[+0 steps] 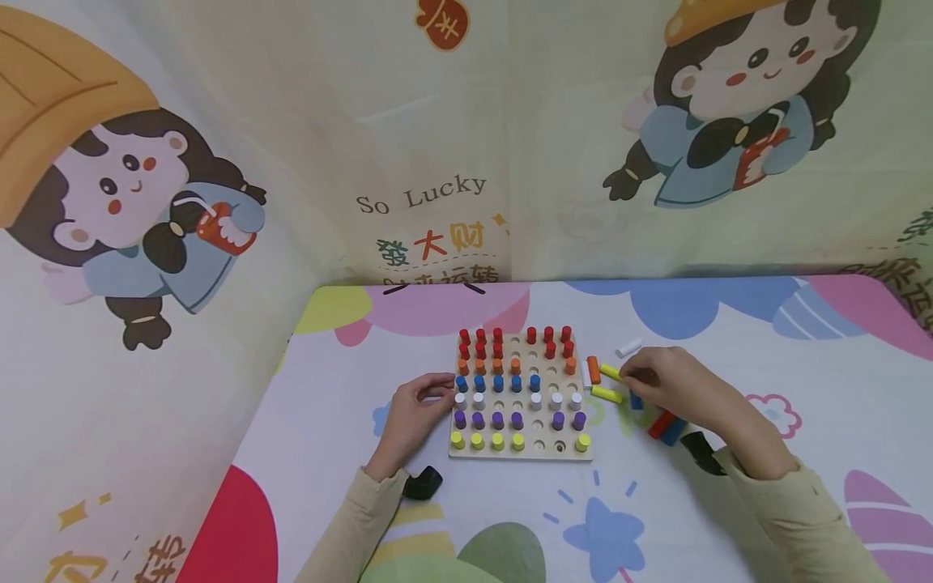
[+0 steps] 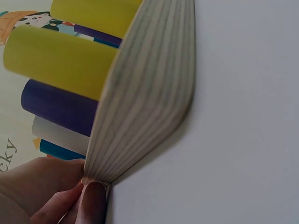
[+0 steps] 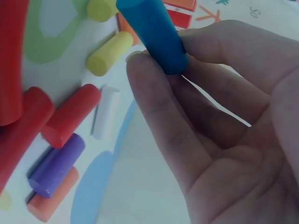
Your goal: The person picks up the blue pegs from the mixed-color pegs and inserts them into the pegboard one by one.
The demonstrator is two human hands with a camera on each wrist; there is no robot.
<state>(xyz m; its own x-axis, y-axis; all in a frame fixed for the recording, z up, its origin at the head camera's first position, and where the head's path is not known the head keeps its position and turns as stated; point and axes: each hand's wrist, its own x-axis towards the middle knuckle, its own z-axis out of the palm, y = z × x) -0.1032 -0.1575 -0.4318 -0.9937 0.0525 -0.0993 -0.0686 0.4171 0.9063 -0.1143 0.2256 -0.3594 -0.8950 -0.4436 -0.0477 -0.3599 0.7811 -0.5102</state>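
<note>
A wooden pegboard (image 1: 525,453) lies on the table with rows of coloured pegs standing in it: red, orange, blue, white, purple and yellow. Several holes in it are bare, mostly right of the middle. My left hand (image 1: 415,417) is at the board's left side, pinching its edge (image 2: 145,93) between thumb and fingers. To the right of the board, my right hand (image 1: 674,389) is above the loose pegs. Thumb and fingers of that hand pinch a blue peg (image 3: 156,35), held tilted in the right wrist view.
Loose pegs lie right of the board, among them a yellow peg (image 1: 607,394), an orange peg (image 1: 594,370), a white peg (image 1: 629,347) and a red peg (image 1: 662,423). A purple peg (image 3: 57,165) shows in the right wrist view. A patterned cloth covers the table (image 1: 510,526).
</note>
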